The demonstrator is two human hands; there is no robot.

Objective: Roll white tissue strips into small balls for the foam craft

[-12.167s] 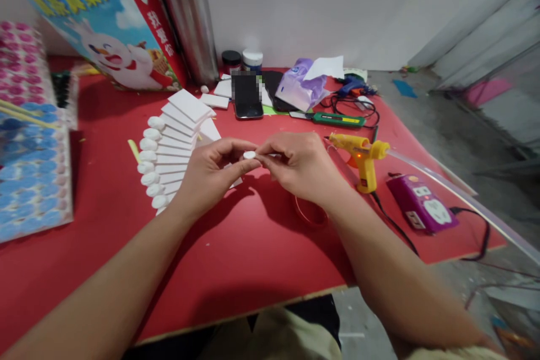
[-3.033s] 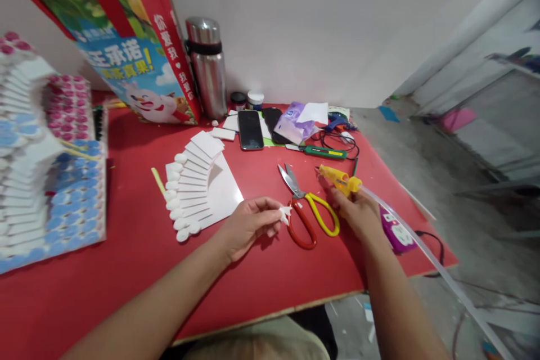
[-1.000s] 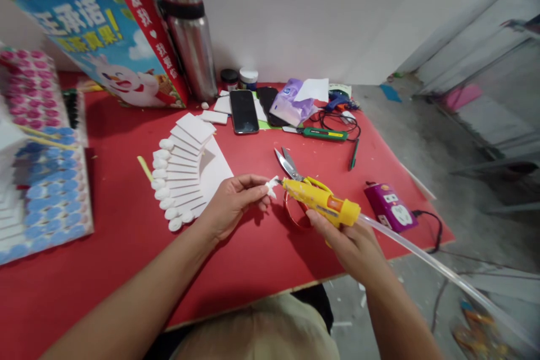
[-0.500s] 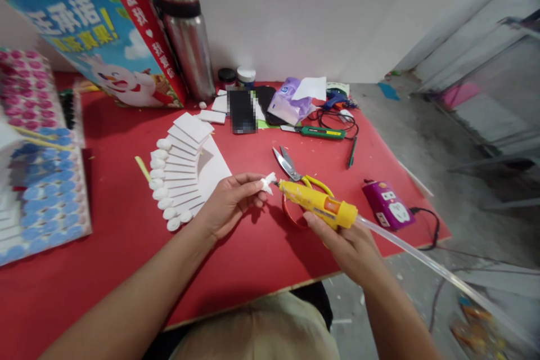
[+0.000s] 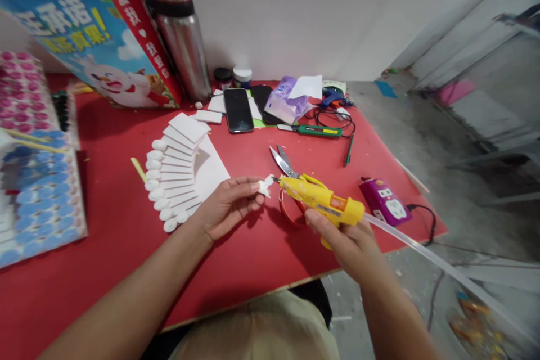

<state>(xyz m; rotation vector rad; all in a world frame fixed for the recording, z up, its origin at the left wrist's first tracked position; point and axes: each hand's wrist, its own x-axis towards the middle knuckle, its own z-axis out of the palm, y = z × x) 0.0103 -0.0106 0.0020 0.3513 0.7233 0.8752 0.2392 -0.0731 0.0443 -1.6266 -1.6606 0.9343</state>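
Observation:
Over the red table, my left hand (image 5: pixel 234 202) pinches a small crumpled white piece (image 5: pixel 265 185), perhaps paper or ribbon, between thumb and fingers. My right hand (image 5: pixel 343 239) is wrapped round a yellow hot glue gun (image 5: pixel 320 198), which has a long clear glue stick (image 5: pixel 422 250) trailing from its back. The gun's nozzle is at the white piece; whether they touch I cannot tell. Under the gun lie scissors (image 5: pixel 283 161), their handles partly hidden. Left of my left hand, several white strips with rolled white ends (image 5: pixel 175 171) fan out on a white sheet (image 5: pixel 213 166).
A steel thermos (image 5: pixel 183 39) and a colourful box (image 5: pixel 113 39) stand at the back left. Behind the scissors lie a phone (image 5: pixel 238 111), a tissue pack (image 5: pixel 287 102) and a green cutter (image 5: pixel 318 131). A purple power socket (image 5: pixel 385 202) sits right; blue and pink rolls (image 5: pixel 46 197) fill the far left.
The white piece has turned slightly in my left fingers, and the glue gun's tip stays close to it. The whole view has shifted a little; both hands keep their holds.

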